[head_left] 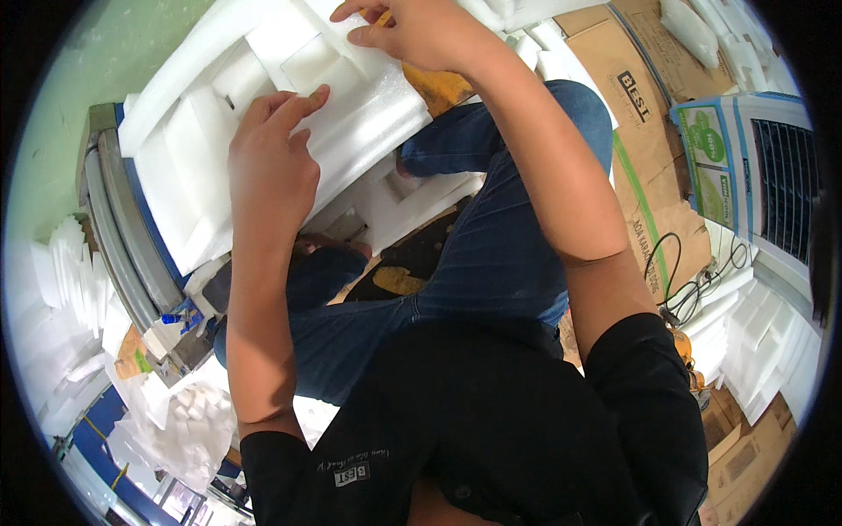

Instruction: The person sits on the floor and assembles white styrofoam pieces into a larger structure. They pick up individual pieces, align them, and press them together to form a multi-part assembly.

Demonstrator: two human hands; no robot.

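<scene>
A large white foam piece [342,127] with raised walls and square recesses lies before me, beyond my knees. Over its near part is my left hand [276,153], index finger stretched out and thumb apart, with nothing visible in it; whether the fingertips touch the foam I cannot tell. Above the foam's far right part, at the upper edge of view, my right hand [421,33] is open, its thumb and fingers apart and pointing left. Some of its fingers are hidden. A yellow-orange surface [438,88] shows below the right wrist, beside the foam.
Grey rollers [132,228] in a frame stand at the left. Flattened brown cardboard [596,44] lies to the right, near a blue-and-white carton [710,167] and a black cable [671,285]. A plastic bag of white foam pieces [189,421] is at lower left. Another foam piece [395,210] lies between my legs.
</scene>
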